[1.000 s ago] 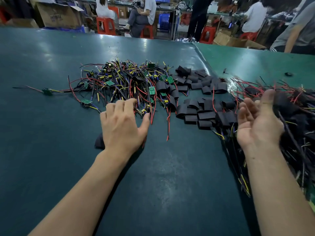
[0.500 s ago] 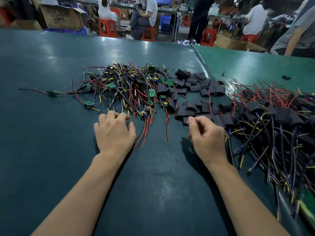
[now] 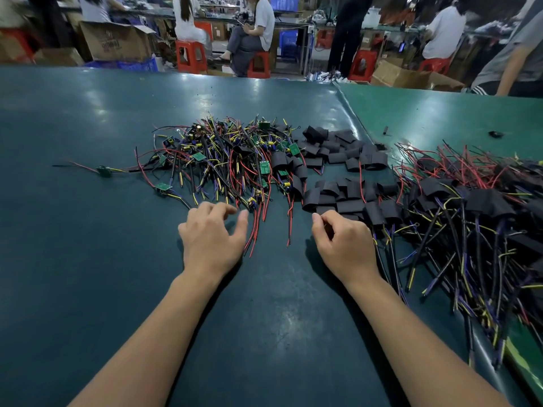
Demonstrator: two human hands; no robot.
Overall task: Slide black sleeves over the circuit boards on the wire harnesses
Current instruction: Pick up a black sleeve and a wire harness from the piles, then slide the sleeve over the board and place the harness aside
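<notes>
A tangle of wire harnesses with small green circuit boards lies in the middle of the table. To its right is a heap of loose black sleeves. My left hand hovers palm down at the near edge of the tangle, fingers spread and relaxed, fingertips close to red and black wire ends, holding nothing. My right hand rests at the near edge of the sleeve heap with curled fingers; its thumb tip is next to a sleeve, and I see nothing held in it.
A big pile of sleeved harnesses fills the right side of the dark green table. One stray harness lies far left. A mat seam runs back. People sit on red stools beyond the table.
My right hand swung from the sleeved pile on the right over to the near edge of the loose sleeves and curled. My left hand's fingers have spread near the wire ends.
</notes>
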